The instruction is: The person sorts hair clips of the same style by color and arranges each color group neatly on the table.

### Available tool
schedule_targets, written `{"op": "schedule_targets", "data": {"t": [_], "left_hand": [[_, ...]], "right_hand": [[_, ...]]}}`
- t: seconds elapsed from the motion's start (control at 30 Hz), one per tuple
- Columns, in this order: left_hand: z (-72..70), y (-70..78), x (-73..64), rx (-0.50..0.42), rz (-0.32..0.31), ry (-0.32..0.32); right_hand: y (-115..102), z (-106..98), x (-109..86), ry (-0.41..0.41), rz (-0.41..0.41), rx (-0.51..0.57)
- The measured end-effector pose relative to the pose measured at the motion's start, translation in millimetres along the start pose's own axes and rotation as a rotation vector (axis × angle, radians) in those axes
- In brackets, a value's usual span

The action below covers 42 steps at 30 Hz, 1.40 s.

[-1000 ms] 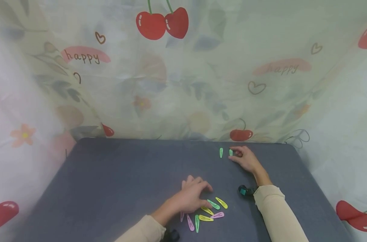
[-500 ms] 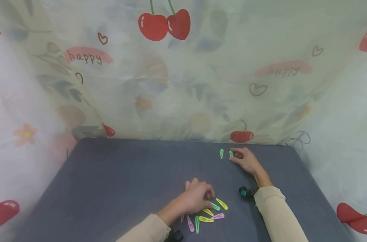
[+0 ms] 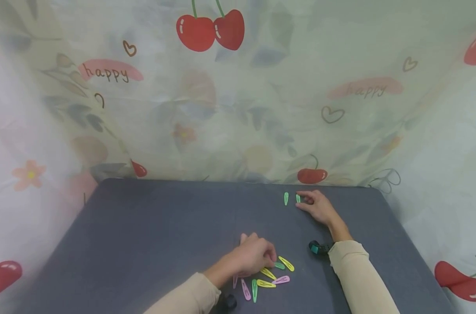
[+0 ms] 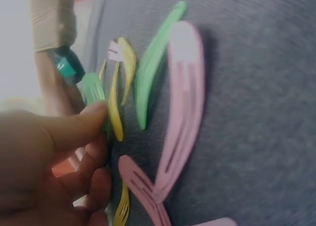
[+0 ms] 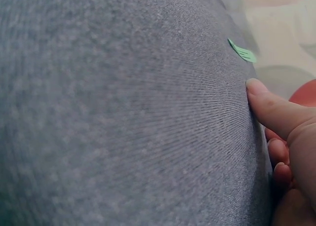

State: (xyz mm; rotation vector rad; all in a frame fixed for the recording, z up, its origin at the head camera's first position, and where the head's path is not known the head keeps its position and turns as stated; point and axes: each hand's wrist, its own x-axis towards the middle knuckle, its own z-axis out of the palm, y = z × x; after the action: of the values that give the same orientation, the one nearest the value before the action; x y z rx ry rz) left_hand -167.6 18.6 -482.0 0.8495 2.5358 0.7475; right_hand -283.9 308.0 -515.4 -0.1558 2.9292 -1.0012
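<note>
Where the head view looks down on a grey table [image 3: 163, 231], 12 o'clock at the far edge, the left hand [image 3: 253, 255] is near the middle, fingertips on a half-hidden green clip [image 3: 279, 265]. Loose around it: yellow clip [image 3: 286, 263] toward 3 o'clock; pink clip [image 3: 281, 280] toward 4; second yellow clip [image 3: 268, 274] and third yellow clip [image 3: 266, 284] toward 5; near green clip [image 3: 254, 291] at 6; near pink clip [image 3: 246, 289] toward 7. Right hand [image 3: 319, 207] at 2 o'clock from the left, thumb and forefinger bent at either end of a far green clip [image 3: 298, 198]; gripped or merely bracketed, cannot tell. Outer green clip [image 3: 286, 199] at that one's 9 o'clock, apart. Printed cloth [image 3: 222, 109] beyond 12.

Left wrist view: thumb and forefinger pinch the half-hidden green clip, its rounded end showing past the thumb; other fingers curled. Whether it is off the table, unclear. Near green clip toward 2 o'clock of the pinch, near pink clip at 3. Wristband [image 4: 67, 67] on the other arm, toward 11.

Right wrist view: thumb at 3 o'clock of the frame, remaining fingers partly hidden. One green clip toward 1, just clear of the thumb tip; which one, cannot tell.
</note>
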Motion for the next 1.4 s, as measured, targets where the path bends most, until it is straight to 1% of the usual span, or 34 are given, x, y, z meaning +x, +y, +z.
{"op": "schedule_targets", "data": {"t": [0.13, 0.4, 0.5, 0.6, 0.7, 0.8, 0.93, 1.07, 1.23, 1.3, 1.4], "left_hand": [[-4.6, -0.4, 2.4, -0.035, 0.009, -0.018], [-12.9, -2.0, 8.8, -0.181, -0.021, 0.028], [-16.7, -4.4, 13.1, -0.271, -0.013, 0.035], [-20.2, -7.0, 18.0, -0.352, 0.012, 0.048], [-23.1, -8.7, 22.3, -0.405, 0.021, 0.061], [-24.4, -10.6, 26.3, -0.431, 0.025, 0.078], [-24.8, -13.6, 32.9, -0.465, 0.039, 0.133], [-25.1, -17.3, 42.8, -0.492, 0.044, 0.216], [-30.3, -21.0, 56.9, -0.516, -0.007, 0.32], [-33.5, -22.3, 62.2, -0.521, -0.033, 0.35], [-37.4, -24.9, 70.6, -0.528, -0.057, 0.373]], "right_hand": [[-0.5, -1.5, -0.4, -0.004, 0.005, 0.001], [1.0, -2.3, 0.1, -0.006, -0.001, 0.01], [1.7, -0.9, 0.8, -0.01, 0.002, 0.009], [1.8, 0.3, 1.3, -0.011, 0.006, 0.002], [1.5, 1.1, 1.5, -0.007, 0.009, -0.003], [1.3, 1.2, 1.2, -0.002, 0.004, -0.005], [1.8, 0.8, 0.6, 0.003, -0.003, -0.007], [3.8, -0.1, -0.1, 0.006, -0.007, -0.02], [2.6, -1.5, -1.3, -0.001, -0.003, -0.014], [1.2, -1.4, -1.2, -0.009, 0.001, -0.008], [-0.5, -1.2, -0.7, -0.015, 0.003, -0.005]]}}
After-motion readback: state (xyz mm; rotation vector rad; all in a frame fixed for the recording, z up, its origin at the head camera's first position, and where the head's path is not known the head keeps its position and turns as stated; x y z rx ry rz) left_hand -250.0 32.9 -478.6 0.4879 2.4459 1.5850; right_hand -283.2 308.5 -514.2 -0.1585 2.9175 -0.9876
